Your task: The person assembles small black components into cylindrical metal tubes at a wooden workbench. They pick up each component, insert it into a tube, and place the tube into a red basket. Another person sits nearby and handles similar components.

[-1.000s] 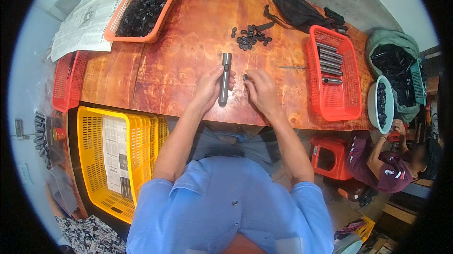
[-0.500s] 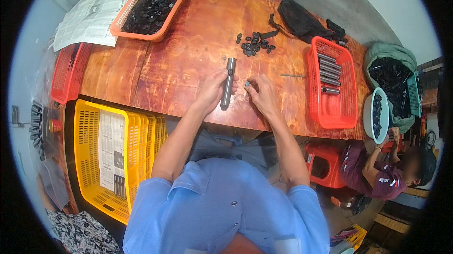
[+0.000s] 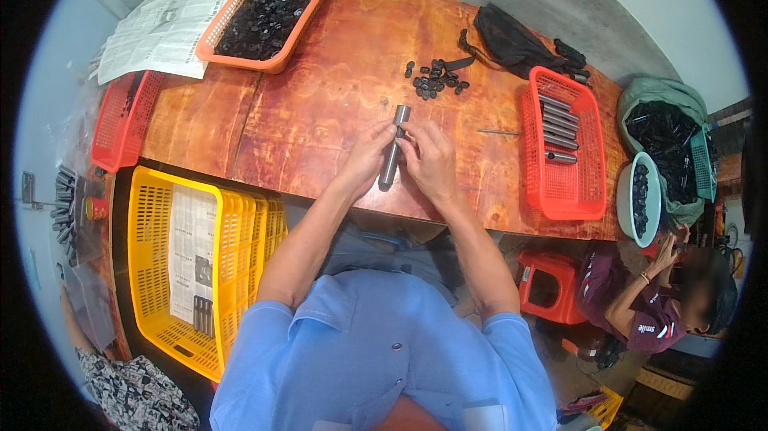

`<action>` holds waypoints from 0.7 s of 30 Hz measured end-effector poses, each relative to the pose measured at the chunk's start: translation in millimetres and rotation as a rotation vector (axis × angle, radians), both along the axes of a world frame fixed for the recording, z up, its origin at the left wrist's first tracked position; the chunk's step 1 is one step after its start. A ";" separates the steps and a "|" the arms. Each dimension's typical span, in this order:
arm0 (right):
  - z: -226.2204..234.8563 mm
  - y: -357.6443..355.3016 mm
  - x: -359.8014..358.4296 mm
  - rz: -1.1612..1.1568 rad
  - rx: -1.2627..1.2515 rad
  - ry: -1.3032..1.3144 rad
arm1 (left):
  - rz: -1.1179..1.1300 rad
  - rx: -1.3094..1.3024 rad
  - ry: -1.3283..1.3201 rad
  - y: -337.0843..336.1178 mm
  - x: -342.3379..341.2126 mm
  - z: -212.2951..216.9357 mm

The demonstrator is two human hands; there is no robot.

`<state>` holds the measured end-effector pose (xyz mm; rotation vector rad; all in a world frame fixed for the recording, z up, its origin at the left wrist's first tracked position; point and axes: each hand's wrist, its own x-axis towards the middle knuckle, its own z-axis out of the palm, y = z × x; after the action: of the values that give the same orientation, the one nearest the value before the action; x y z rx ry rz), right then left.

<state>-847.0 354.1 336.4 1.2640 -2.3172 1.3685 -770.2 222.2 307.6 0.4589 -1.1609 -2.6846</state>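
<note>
A grey metal tube (image 3: 389, 167) stands out at a slant in front of me, over the near part of the wooden table. My left hand (image 3: 368, 156) is closed around its left side, thumb towards the upper part. From the other side, the bent fingers of my right hand (image 3: 429, 157) press together against the tube near a dark spot below its top end. Whatever small piece lies between these right fingertips is hidden. Beyond the tube, several small black oval parts (image 3: 433, 83) lie loose on the table.
On the wooden table (image 3: 320, 103) stand an orange basket of black pieces (image 3: 210, 48) and a red basket with several tubes (image 3: 566, 199). A black bag (image 3: 504, 40) lies at the back. Yellow crates (image 3: 152, 271) are at lower left. A co-worker (image 3: 644, 303) sits at right, near a pale bowl (image 3: 628, 219).
My right hand has moved left from beside the tube onto it, bringing the small bluish piece it pinched. The tube tilts a little more to the right. The co-worker's hands have shifted.
</note>
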 end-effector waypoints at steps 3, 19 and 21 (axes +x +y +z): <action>-1.7 0.1 -0.5 -0.026 0.014 0.135 | 0.006 -0.018 -0.010 1.7 -0.6 -2.8; -5.6 35.4 13.6 -0.143 -0.148 -0.197 | -0.124 0.014 -0.131 21.6 18.7 17.3; -6.0 39.4 5.0 -0.169 -0.200 -0.255 | -0.171 0.004 -0.163 22.5 17.7 12.3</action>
<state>-842.0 393.4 330.3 0.8591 -2.3073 1.7347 -752.5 244.8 319.9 0.6160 -1.2934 -2.8400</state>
